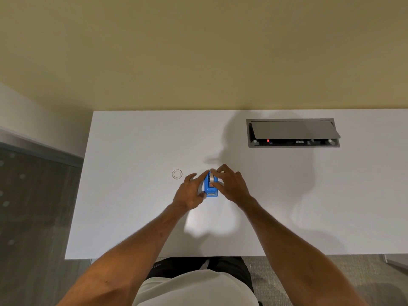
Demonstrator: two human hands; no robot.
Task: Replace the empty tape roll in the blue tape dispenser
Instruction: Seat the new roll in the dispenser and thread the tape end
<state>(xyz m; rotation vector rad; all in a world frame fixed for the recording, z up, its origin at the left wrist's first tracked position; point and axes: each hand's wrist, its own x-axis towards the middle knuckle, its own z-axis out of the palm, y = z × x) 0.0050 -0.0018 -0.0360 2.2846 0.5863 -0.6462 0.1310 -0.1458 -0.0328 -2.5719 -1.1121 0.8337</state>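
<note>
The blue tape dispenser [208, 188] stood mid-surface [132, 217], its side gripped by the curled fingers of the left hand [189, 193]. The right hand [231, 184] pinched the grey roll [212, 178] in its cradle, probably seating it. Next, it needed pressing squarely home. A clear ring [177, 174] lay just left.

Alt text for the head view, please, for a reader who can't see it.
The left hand holds a blue tape dispenser on a white desk while the right hand pinches the tape roll in it. A small clear ring lies to their left.
</note>
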